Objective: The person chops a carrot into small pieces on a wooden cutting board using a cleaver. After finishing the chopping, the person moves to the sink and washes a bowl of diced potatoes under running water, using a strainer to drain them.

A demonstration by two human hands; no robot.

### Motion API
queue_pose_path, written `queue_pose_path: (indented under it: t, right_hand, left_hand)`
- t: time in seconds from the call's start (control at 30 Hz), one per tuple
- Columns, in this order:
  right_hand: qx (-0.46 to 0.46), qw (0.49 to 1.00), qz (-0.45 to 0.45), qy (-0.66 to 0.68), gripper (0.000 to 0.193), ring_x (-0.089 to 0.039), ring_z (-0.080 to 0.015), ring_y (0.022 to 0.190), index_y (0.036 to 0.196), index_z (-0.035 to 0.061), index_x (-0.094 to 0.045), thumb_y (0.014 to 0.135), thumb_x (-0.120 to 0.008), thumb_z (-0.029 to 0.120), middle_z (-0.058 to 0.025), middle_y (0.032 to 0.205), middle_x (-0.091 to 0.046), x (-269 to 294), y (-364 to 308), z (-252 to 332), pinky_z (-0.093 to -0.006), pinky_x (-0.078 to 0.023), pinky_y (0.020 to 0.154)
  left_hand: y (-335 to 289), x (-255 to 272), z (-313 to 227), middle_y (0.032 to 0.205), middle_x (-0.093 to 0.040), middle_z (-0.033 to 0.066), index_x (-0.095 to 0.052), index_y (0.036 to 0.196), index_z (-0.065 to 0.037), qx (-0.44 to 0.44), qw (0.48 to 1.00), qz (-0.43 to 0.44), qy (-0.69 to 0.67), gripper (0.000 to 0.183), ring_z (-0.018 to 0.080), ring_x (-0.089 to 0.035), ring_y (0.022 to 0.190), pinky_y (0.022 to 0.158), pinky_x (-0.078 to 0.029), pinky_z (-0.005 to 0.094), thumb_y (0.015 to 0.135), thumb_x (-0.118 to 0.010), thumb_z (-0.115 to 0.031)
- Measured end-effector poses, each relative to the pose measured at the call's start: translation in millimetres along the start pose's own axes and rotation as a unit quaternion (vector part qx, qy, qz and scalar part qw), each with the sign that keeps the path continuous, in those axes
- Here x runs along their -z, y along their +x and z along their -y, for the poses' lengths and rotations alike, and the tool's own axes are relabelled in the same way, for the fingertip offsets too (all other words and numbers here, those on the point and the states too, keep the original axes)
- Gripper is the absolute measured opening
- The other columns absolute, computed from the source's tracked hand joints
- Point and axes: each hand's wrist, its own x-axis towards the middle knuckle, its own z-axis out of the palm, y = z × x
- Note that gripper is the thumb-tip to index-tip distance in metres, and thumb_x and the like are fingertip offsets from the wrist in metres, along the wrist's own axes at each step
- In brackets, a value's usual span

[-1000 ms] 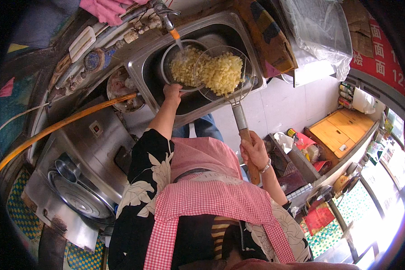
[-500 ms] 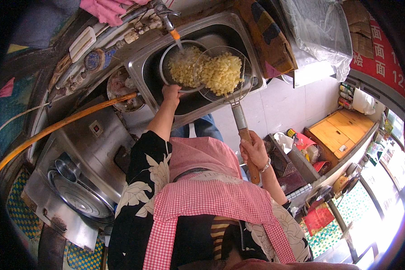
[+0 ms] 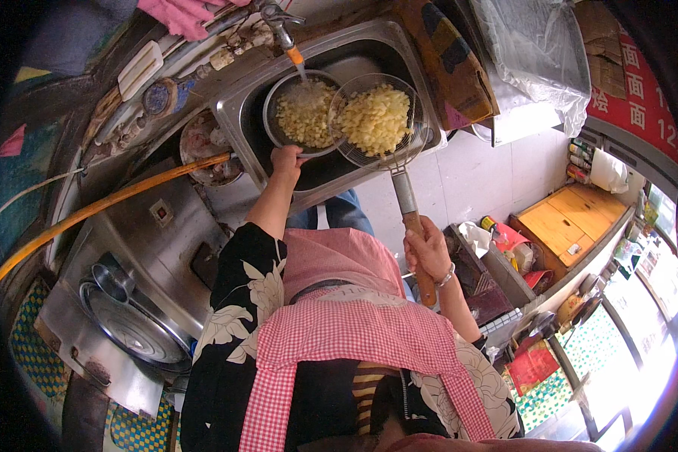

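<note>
My left hand (image 3: 287, 157) grips the near rim of a round metal bowl (image 3: 268, 113) in the sink. Pale yellow diced pieces, perhaps potato, lie in the bowl (image 3: 301, 120), and water from the tap (image 3: 294, 56) runs onto them. In my right hand (image 3: 428, 248) is the wooden handle of a wire skimmer (image 3: 404, 192), fingers wrapped round it. Its mesh basket overlaps the bowl's right edge and carries a heap of the same diced pieces (image 3: 374, 120).
The steel sink (image 3: 388, 34) has a cardboard box (image 3: 456, 68) at its right. A long wooden pole (image 3: 113, 200) slants at the left, above a steel surface with a ladle (image 3: 113, 282). By the sink's left side stands a bucket of scraps (image 3: 203, 139). A wooden cabinet (image 3: 569, 222) is at right.
The skimmer with its heap has shifted slightly to the right, uncovering more of the bowl. The bowl has edged a little left; water keeps running.
</note>
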Motion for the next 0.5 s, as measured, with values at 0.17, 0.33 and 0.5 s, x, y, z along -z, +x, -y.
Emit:
queue_pose_path:
  t: [0.17, 0.33, 0.5]
  right_hand:
    - [-0.002, 1.000, -0.008, -0.001, 0.033, -0.051, -0.0077, 0.049, 0.127, -0.0021, -0.054, 0.102, -0.064, 0.017, -0.0018, 0.070, -0.059, 0, -2, 2, -0.0261, -0.042, 0.044]
    - [-0.003, 1.000, -0.004, -0.010, 0.032, -0.051, -0.0084, 0.048, 0.127, -0.0018, -0.054, 0.102, -0.062, 0.016, -0.0026, 0.070, -0.059, 0, -4, 2, -0.0261, -0.043, 0.042]
    - [-0.005, 1.000, -0.008, -0.017, 0.028, -0.048, -0.0090, 0.045, 0.126, 0.0006, -0.053, 0.103, -0.060, 0.014, -0.0035, 0.070, -0.057, -3, -10, 3, -0.0260, -0.044, 0.040]
  left_hand:
    - [1, 1, 2, 0.128, -0.052, 0.0256, -0.053, 0.123, 0.005, -0.009, 1.000, 0.001, -0.018, 0.037, 0.0406, -0.062, 0.107, 0.088, -0.064, 0.0535, 0.088, -0.065, 0.006]
    - [2, 7, 5, 0.126, -0.055, 0.0225, -0.047, 0.125, 0.002, -0.026, 0.999, -0.002, -0.019, 0.047, 0.0423, -0.064, 0.109, 0.087, -0.064, 0.0579, 0.081, -0.062, 0.010]
    - [-18, 17, 3, 0.131, -0.053, 0.0215, -0.049, 0.127, 0.003, -0.059, 0.997, 0.009, -0.053, 0.045, 0.0395, -0.061, 0.113, 0.093, -0.061, 0.0570, 0.085, -0.064, 0.008]
